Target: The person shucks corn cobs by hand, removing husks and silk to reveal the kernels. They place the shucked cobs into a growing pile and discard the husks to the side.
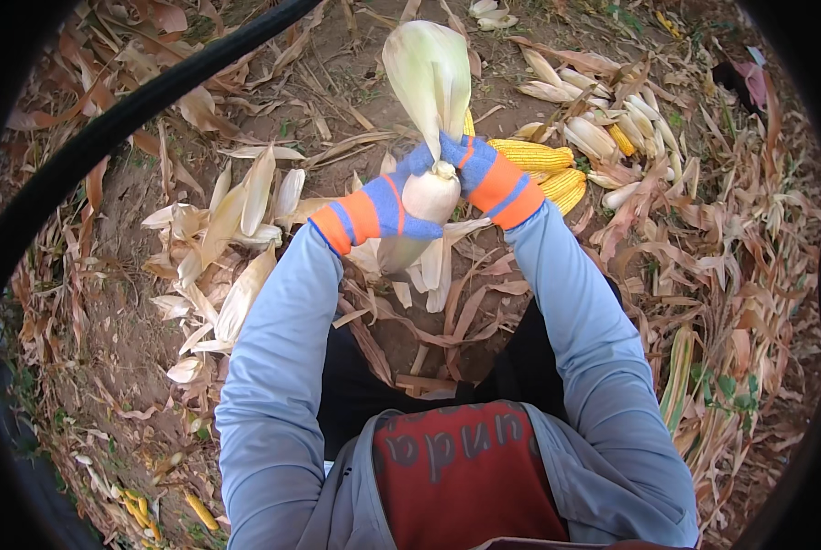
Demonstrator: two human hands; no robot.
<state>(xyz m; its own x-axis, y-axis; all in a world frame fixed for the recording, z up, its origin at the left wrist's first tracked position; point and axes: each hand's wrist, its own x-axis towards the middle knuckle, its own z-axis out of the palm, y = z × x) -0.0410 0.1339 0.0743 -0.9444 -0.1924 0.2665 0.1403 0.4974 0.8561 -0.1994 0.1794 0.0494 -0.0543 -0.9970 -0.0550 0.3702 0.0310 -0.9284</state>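
Note:
An ear of corn in pale husk (432, 198) is held up before me, its stalk end towards me. My left hand (396, 206), in a blue and orange knit glove, is closed around the ear. My right hand (482, 172), gloved the same way, grips a broad green-white husk leaf (429, 75) near the stalk end; the leaf stands up beyond both hands. Just beyond my right wrist lie husked yellow corn ears (535, 157) on the ground. The ear's far side and some fingertips are hidden.
Loose pale husks (238, 302) lie in a heap on the left. Unhusked ears (592, 137) are piled at the upper right. More yellow cobs (200, 512) lie at the lower left. Dry leaves (713, 268) cover the soil at right. A dark curved cable or tube (128, 103) crosses the upper left.

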